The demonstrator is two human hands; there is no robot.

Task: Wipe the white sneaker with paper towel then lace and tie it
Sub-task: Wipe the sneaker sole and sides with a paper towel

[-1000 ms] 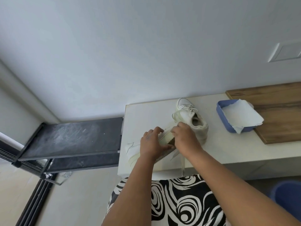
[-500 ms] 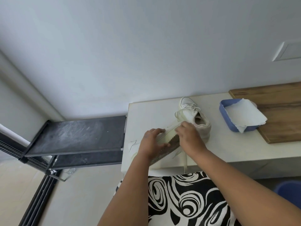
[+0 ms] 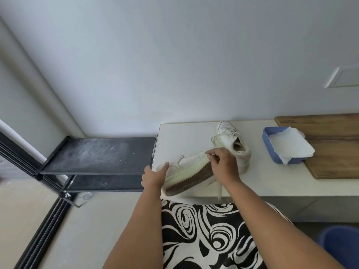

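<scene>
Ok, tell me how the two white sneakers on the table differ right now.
The near sneaker lies on its side, brown sole toward the camera; the far sneaker stands upright. The right hand grips the near one, while the far one is untouched. The far one is laced; the near one's lacing is unclear. Both are white low-tops.

white sneaker [image 3: 191, 164], blue tray [image 3: 269, 144]

Ribbed brown sole [image 3: 191, 179] (rubber, perhaps), wooden board [image 3: 334, 152].
</scene>
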